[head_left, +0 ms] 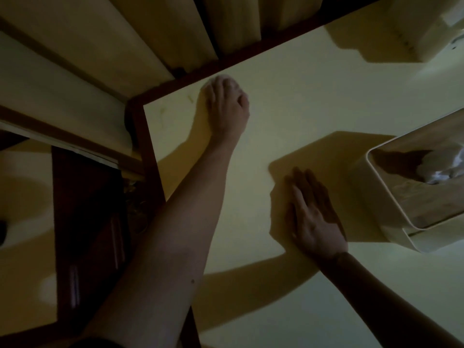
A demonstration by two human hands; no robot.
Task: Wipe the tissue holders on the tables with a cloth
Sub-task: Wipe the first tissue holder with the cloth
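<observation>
A cream tissue holder [391, 197] with a wooden lid stands at the table's right edge, and white tissue [437, 169] pokes out of its slot. My left hand [226, 109] reaches to the table's far left corner. Its fingers curl over a small pale cloth [216, 81], which is blurred and mostly hidden under them. My right hand [311, 212] lies flat on the tabletop with straight fingers, just left of the tissue holder and not touching it.
The cream tabletop [313, 101] has a dark wooden rim [150, 151]. A second cream box [421, 28] stands at the far right corner. Pale cushioned seating [75, 59] runs behind the table, and a dark wooden chair [85, 222] stands at the left. The light is dim.
</observation>
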